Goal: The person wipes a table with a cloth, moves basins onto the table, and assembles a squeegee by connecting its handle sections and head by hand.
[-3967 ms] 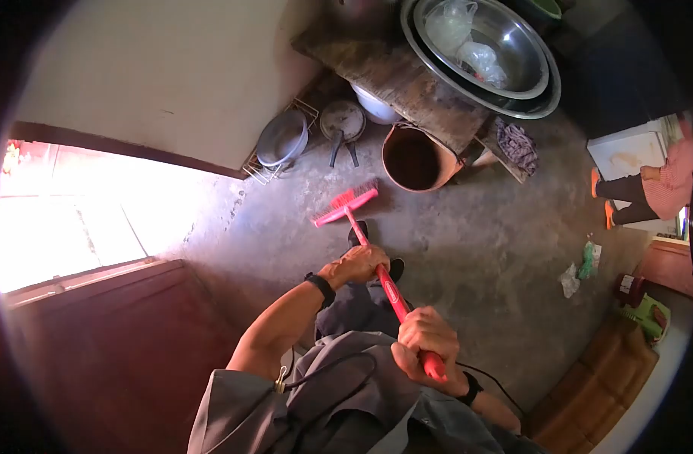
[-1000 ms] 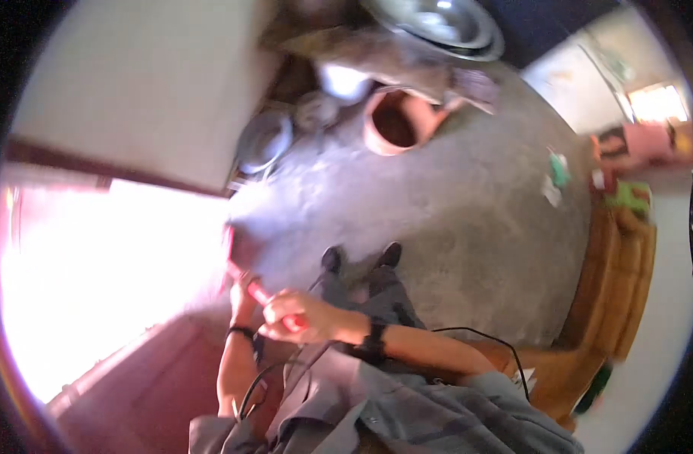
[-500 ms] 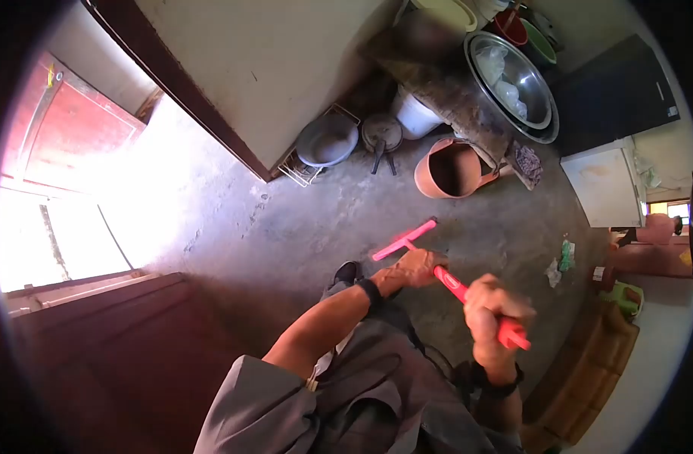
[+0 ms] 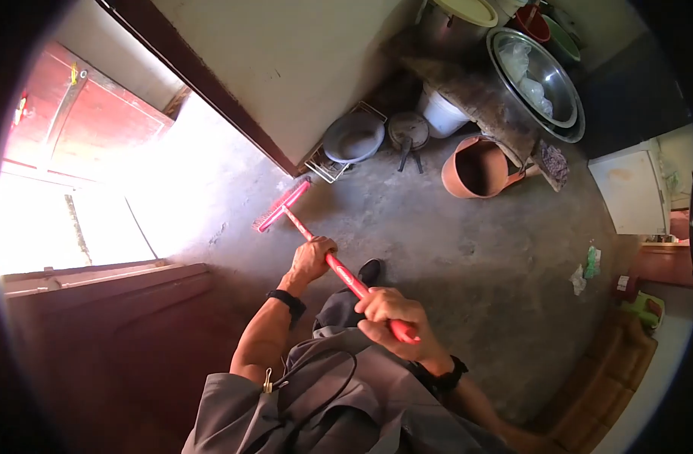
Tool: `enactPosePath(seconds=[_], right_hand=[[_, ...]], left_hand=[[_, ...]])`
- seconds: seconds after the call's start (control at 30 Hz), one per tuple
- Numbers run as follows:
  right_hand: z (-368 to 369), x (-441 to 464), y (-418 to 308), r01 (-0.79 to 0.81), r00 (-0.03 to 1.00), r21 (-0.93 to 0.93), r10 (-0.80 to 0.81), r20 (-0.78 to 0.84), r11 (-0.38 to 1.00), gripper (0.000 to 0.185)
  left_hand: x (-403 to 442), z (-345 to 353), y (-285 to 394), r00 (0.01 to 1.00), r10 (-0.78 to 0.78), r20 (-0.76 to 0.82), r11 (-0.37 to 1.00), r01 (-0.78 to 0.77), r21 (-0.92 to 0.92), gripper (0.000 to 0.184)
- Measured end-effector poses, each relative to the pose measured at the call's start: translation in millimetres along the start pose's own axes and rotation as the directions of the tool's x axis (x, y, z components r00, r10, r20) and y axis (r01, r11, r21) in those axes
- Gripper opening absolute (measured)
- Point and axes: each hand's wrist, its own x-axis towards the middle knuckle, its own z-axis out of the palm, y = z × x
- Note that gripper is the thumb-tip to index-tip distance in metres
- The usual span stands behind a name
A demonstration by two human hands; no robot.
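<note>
A red broom (image 4: 346,277) slants across the middle of the view, its wide pink head with bristles resting on the grey concrete floor near the wall corner. My left hand (image 4: 312,258) is wrapped round the shaft at mid-length. Nearer my body, my right hand (image 4: 392,318) grips the upper handle close to its red end. Beyond the broom head, a grey basin (image 4: 353,138) rests on a wire rack beside a lidded pan (image 4: 408,132). To their right an orange-brown bucket (image 4: 475,168) leans on its side.
A wooden bench (image 4: 486,106) holds large metal bowls (image 4: 572,125). Plastic scraps (image 4: 592,262) lie on the floor at the right, near a brown sofa (image 4: 607,371). A dark red door panel (image 4: 119,340) stands at the left beside a bright doorway. A white bucket (image 4: 442,115) is under the bench.
Since half a second ago, the broom head has swung left toward the wall corner. Both my hands have moved left with it, still on the handle. The view has shifted slightly.
</note>
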Motion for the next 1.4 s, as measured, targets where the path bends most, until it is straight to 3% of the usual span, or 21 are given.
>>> enactPosePath(seconds=[0.07,0.13,0.27,0.33,0.37,0.4,0.5,0.53,0.57,0.6,0.67,0.7,0.73,0.83,1.0,1.07,1.2,1.27,1.33,1.37,1.4], right_hand=[[10,0,0,0.015,0.996,-0.105,-0.005,0.094,0.994,0.023],[19,-2,3,0.018,0.997,-0.114,-0.009,0.081,0.993,0.023],[31,-14,40,-0.057,0.997,0.007,0.058,-0.053,0.998,0.017],[37,-27,60,-0.214,0.939,0.153,0.246,-0.241,0.965,0.011],[37,-33,69,-0.129,0.955,0.109,0.153,-0.254,0.986,0.008],[36,-39,55,-0.185,0.959,0.032,0.187,-0.213,0.982,0.011],[60,-57,37,-0.068,0.97,-0.174,0.024,-0.244,0.982,0.016],[73,-64,38,-0.05,0.972,-0.225,-0.004,-0.236,0.973,0.018],[84,-68,30,-0.064,0.973,-0.284,-0.003,-0.232,0.957,0.02],[94,-68,19,-0.082,0.971,-0.339,-0.001,-0.239,0.937,0.023],[98,-65,-7,0.033,0.932,-0.444,-0.189,-0.311,0.895,0.03],[99,-62,-18,0.061,0.924,-0.4,-0.204,-0.325,0.914,0.032],[100,-64,-21,0.052,0.902,-0.432,-0.228,-0.368,0.9,0.032],[107,-50,-15,0.0,0.929,-0.216,-0.079,-0.36,0.976,0.034],[146,6,-13,0.087,0.937,-0.07,-0.106,-0.332,0.994,0.039],[180,31,-12,0.278,0.917,-0.1,-0.295,-0.267,0.955,0.04],[219,63,-16,0.198,0.964,-0.183,-0.225,-0.141,0.963,0.028],[233,74,17,0.255,0.955,-0.041,-0.258,-0.143,0.966,0.025],[241,69,64,-0.095,0.993,-0.055,0.091,-0.069,0.994,0.017],[251,66,74,-0.104,0.994,-0.036,0.103,-0.037,0.994,0.017],[256,62,82,-0.117,0.979,-0.02,0.111,-0.172,0.993,0.012]], left_hand=[[-12,-4,-12,1.0,0.024,-0.009,1.0,-0.024,0.004,0.01],[-9,-7,-23,0.997,0.078,-0.024,0.997,-0.078,0.0,0.009],[6,9,-42,1.0,-0.015,-0.023,1.0,0.016,0.01,0.013],[9,34,-61,1.0,-0.008,0.021,0.998,0.007,0.056,0.012],[5,50,-69,1.0,-0.001,0.02,0.999,0.0,0.039,0.015],[-1,59,-74,0.997,0.028,0.071,0.998,-0.031,0.049,0.018],[-30,44,-68,0.981,0.056,0.188,0.998,-0.059,0.012,0.022],[-40,61,-107,0.972,0.207,0.116,0.978,-0.202,-0.055,0.019],[-47,39,-79,0.966,0.184,0.18,0.983,-0.182,-0.024,0.017],[-52,34,-77,0.941,0.279,0.193,0.96,-0.276,-0.04,0.017],[-56,12,-41,0.913,0.273,0.303,0.957,-0.226,-0.18,0.019],[-58,28,-55,0.907,0.331,0.26,0.937,-0.282,-0.206,0.022],[-59,24,-48,0.888,0.335,0.316,0.935,-0.272,-0.228,0.022],[-51,8,-28,0.828,0.341,0.445,0.934,-0.245,-0.261,0.021],[-44,-59,-56,0.777,0.272,0.568,0.962,-0.199,-0.188,0.02],[-53,-94,-95,0.797,0.198,0.571,0.98,-0.152,-0.128,0.019],[-49,-146,-158,0.885,0.067,0.461,0.996,-0.083,0.015,0.018],[-56,-173,-159,0.936,0.066,0.347,0.99,-0.105,0.095,0.013],[-45,-141,-248,0.949,0.243,0.199,0.949,-0.275,0.155,0.011],[-48,-140,-253,0.954,0.216,0.209,0.953,-0.253,0.168,0.012],[-41,-130,-252,0.958,0.196,0.212,0.957,-0.234,0.174,0.013]])
